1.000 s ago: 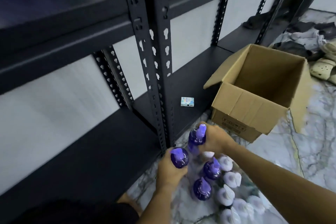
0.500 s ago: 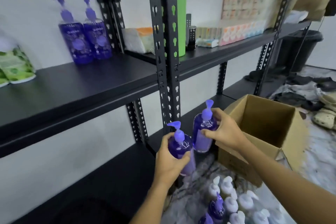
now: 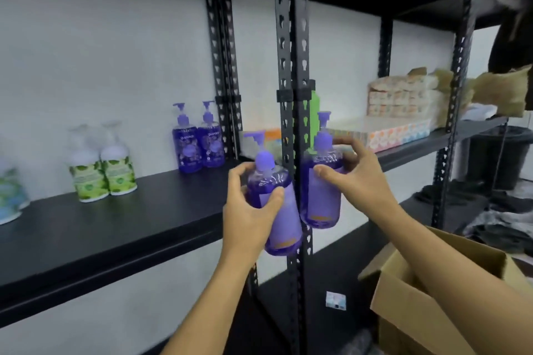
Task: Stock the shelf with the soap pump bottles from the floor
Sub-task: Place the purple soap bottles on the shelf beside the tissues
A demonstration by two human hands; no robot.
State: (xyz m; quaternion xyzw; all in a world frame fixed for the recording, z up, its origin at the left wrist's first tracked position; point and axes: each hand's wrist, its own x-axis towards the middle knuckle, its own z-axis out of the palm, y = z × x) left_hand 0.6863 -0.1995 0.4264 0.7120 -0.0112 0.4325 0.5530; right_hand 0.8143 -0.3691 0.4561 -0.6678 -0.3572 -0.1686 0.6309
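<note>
Right now both hands are full: the left hand (image 3: 253,210) grips one purple pump bottle (image 3: 277,210), the right hand (image 3: 354,179) wraps a second purple bottle (image 3: 321,196), both raised in front of the upright post (image 3: 291,66) at the shelf (image 3: 115,219) edge. Likely trouble: a bottle clipping the post, or knocking over the two shelved purple bottles (image 3: 197,141) while being set beside them

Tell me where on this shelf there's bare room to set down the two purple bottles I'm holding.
The black shelf is bare along its front edge and between the green-label bottles and the two purple pump bottles standing at the back. Right of the upright post, tissue packs crowd it.
</note>
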